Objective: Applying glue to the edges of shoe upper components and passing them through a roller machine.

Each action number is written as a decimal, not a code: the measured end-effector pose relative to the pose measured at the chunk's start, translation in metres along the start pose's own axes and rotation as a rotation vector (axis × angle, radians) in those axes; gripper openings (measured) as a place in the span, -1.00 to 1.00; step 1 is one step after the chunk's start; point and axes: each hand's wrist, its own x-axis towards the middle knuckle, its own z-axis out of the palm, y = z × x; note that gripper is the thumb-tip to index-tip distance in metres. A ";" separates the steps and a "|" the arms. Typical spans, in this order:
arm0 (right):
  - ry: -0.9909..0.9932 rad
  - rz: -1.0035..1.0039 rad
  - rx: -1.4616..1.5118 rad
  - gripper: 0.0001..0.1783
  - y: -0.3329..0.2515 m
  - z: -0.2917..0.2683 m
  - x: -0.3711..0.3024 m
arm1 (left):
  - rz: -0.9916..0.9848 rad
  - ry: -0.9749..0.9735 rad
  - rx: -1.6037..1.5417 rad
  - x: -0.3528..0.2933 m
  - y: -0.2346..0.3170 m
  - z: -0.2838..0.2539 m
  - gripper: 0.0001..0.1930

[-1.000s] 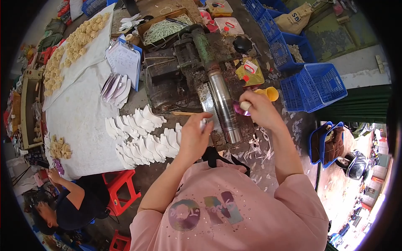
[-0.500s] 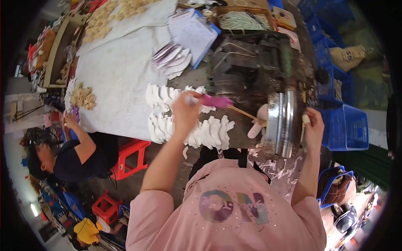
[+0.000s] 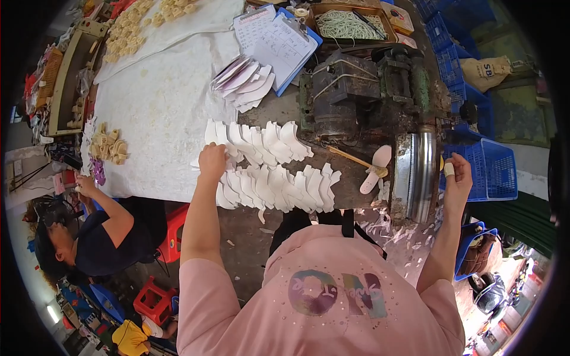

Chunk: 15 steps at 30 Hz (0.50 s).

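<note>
Two rows of thin white curved cut pieces, an upper row (image 3: 261,142) and a lower row (image 3: 279,188), overlap along the table's near edge. My left hand (image 3: 212,161) is closed at their left end, with a white cut piece (image 3: 196,164) jutting out beside it; its fingertips are hidden. To the right stands a dark machine (image 3: 350,89) with a shiny metal roller (image 3: 424,172). Just right of the roller is my right hand (image 3: 459,177), fingers loosely bent, a pale wrap on one digit, nothing seen in it. A wooden-handled brush (image 3: 349,156) lies left of the roller.
Behind the rows lie a stack of pale cut pieces (image 3: 246,86), a clipboard (image 3: 291,47) and a tray of cord (image 3: 350,25). Blue crates (image 3: 496,169) stand at the right. On the left a person (image 3: 89,228) sits near a red stool (image 3: 173,234).
My left hand has moved left from mid-table to the rows' left end. The purple-pink piece that showed in it is out of sight. My right hand stays beside the roller, slightly farther right.
</note>
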 end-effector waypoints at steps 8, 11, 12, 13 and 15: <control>-0.022 -0.125 0.082 -0.80 -0.051 0.018 -0.023 | -0.010 0.114 -0.777 -0.015 0.069 -0.085 -0.81; -0.193 -0.322 0.016 -0.78 -0.085 0.050 -0.047 | 0.034 0.088 -1.319 -0.039 0.139 -0.114 -0.66; -0.354 -0.319 0.103 -0.73 -0.098 0.065 -0.054 | 0.141 0.168 -1.392 -0.045 0.155 -0.114 -0.60; -0.409 -0.497 0.158 -0.69 -0.094 0.079 -0.056 | 0.201 0.147 -1.481 -0.052 0.170 -0.120 -0.53; -0.381 -0.646 0.066 -0.67 -0.105 0.102 -0.066 | 0.245 0.097 -1.739 -0.063 0.205 -0.128 -0.53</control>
